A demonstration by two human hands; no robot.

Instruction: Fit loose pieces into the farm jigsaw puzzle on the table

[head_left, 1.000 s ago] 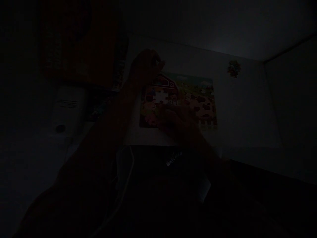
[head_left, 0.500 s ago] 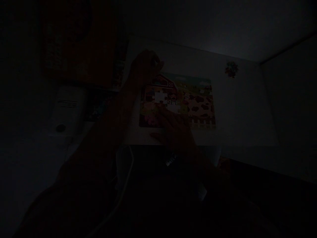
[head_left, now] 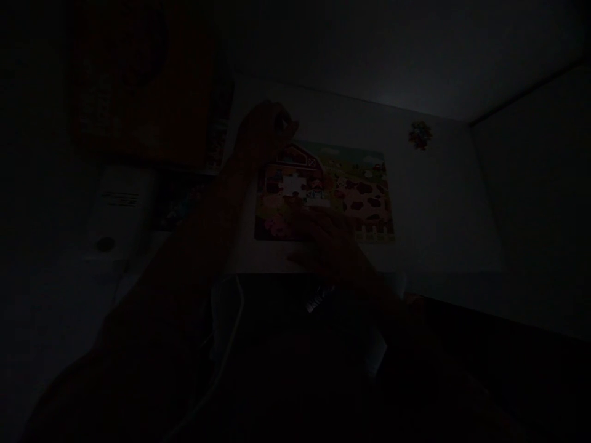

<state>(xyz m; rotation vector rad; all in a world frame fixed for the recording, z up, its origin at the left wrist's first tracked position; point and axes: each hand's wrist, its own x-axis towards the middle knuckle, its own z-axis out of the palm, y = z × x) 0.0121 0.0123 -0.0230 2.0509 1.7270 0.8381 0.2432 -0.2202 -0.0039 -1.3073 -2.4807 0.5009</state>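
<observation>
Our left fingers [head_left: 281, 120] curl above a colourful cardboard farm jigsaw puzzle [head_left: 364, 197], any hold too dark to tell, our right fingers [head_left: 309, 224] spread open on it.

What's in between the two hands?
In the head view, a farm jigsaw puzzle lies between the left hand and the right hand, with a white gap in it.

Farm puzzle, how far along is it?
Mostly done: the farm puzzle shows a complete barn roof and a filled, cow-spotted right side. In hand: the left hand pinches something small above the puzzle, too dark to tell what, and the right hand lies over the lower edge. Left: a white gap left of centre, and a pale patch beside it that may be another.
</observation>
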